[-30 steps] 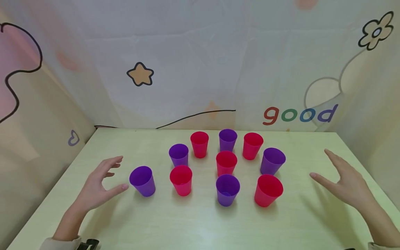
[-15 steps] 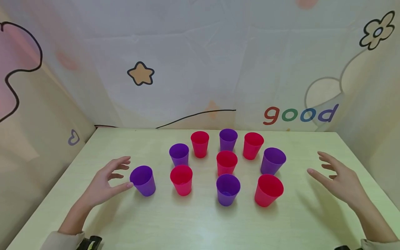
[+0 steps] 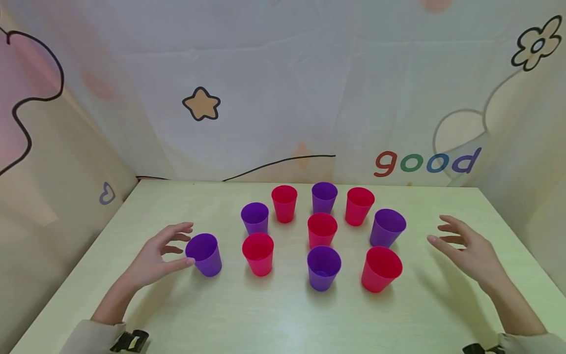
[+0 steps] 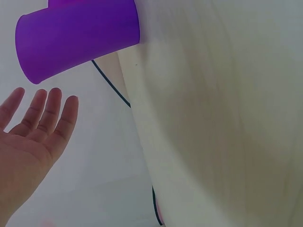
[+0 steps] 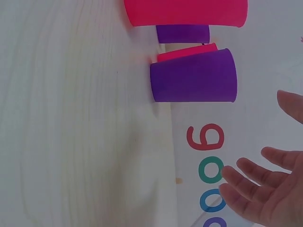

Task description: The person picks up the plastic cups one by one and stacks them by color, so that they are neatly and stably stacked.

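My left hand (image 3: 154, 260) hovers beside a purple cup (image 3: 209, 263) at the left of the group, fingers relaxed and thumb apart. In the left wrist view a gap shows between the fingertips and that purple cup (image 4: 80, 40). My right hand (image 3: 475, 260) hangs in the air on the right, holding nothing, its fingers loosely bent. Nearest to it stand a purple cup (image 3: 385, 233) and a red cup (image 3: 379, 278). The right wrist view shows the purple cup (image 5: 196, 78) apart from the fingers. All cups stand upright, mouths up.
More cups stand between the hands: a red cup (image 3: 260, 263), a purple cup (image 3: 323, 279) in front, a red cup (image 3: 321, 237) mid-group and several behind. The pale tabletop (image 3: 274, 324) meets a printed cloth backdrop (image 3: 274, 98), with cloth on both sides.
My left hand has moved right, closer to the leftmost purple cup. My right hand has moved left toward the cups. The cups stay where they stood; the view has shifted slightly.
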The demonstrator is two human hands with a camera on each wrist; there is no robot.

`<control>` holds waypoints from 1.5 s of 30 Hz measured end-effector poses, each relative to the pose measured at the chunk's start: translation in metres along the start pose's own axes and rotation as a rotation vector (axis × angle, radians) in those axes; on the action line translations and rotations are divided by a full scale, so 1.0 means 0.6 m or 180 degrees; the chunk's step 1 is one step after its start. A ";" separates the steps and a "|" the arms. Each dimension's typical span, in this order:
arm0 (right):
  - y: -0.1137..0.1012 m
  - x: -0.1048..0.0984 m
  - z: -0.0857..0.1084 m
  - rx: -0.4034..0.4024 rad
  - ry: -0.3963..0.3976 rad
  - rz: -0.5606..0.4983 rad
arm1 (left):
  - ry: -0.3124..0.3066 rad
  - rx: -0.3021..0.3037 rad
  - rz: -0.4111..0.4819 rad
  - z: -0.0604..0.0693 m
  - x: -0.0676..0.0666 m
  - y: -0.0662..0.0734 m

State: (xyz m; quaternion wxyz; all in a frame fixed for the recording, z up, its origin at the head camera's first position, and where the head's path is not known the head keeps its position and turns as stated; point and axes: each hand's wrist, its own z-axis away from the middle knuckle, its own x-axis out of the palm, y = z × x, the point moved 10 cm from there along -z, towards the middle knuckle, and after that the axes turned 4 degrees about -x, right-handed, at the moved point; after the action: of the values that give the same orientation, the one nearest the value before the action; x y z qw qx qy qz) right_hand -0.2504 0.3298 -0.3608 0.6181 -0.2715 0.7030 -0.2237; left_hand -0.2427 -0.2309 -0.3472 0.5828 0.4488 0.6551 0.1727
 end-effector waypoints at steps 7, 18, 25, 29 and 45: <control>-0.001 0.011 -0.004 0.0004 -0.0040 -0.0115 | -0.0106 -0.0088 -0.0031 -0.003 0.008 -0.011; 0.104 0.071 -0.056 -0.0060 0.0073 -0.0183 | -0.0199 -0.0071 0.0047 0.004 0.014 -0.023; 0.023 0.072 -0.044 -0.0054 -0.0007 -0.0308 | -0.0208 -0.0022 0.0082 0.005 0.014 -0.021; -0.017 0.072 -0.039 -0.0005 -0.0039 -0.0341 | -0.0194 -0.0013 0.0070 0.005 0.015 -0.022; -0.018 0.101 -0.059 0.0043 -0.0178 -0.0428 | -0.0182 -0.0039 0.0077 0.005 0.015 -0.027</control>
State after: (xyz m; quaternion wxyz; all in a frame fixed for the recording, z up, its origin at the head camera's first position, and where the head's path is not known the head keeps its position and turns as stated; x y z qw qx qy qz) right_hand -0.2895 0.2812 -0.3945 0.6229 -0.3202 0.6641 -0.2618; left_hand -0.2453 -0.2333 -0.3658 0.6019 0.4578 0.6316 0.1708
